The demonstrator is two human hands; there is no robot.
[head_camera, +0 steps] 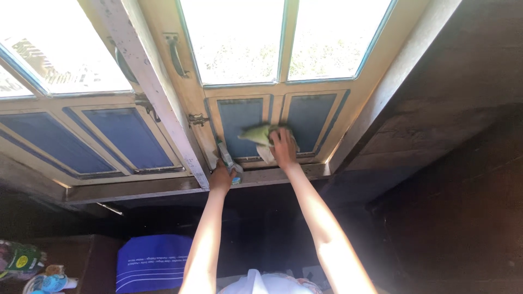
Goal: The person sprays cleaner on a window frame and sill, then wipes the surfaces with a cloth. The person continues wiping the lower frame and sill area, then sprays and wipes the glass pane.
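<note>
My right hand [283,148] presses a green cloth [256,134] against the lower blue panels [239,126] of a cream wooden window frame [182,103]. My left hand [220,178] is lower, near the sill, closed around a small spray bottle [227,159] with a blue-green base. Both arms reach up from the bottom of the view. The cloth lies across the strip between the two blue panels, partly under my fingers.
Bright glass panes [234,38] fill the upper window. A metal handle [175,54] and latch [197,119] sit on the frame. A dark wooden wall [447,163] stands to the right. Below lie a blue bag [152,262], a white plastic bag [267,283] and colourful packages [27,267].
</note>
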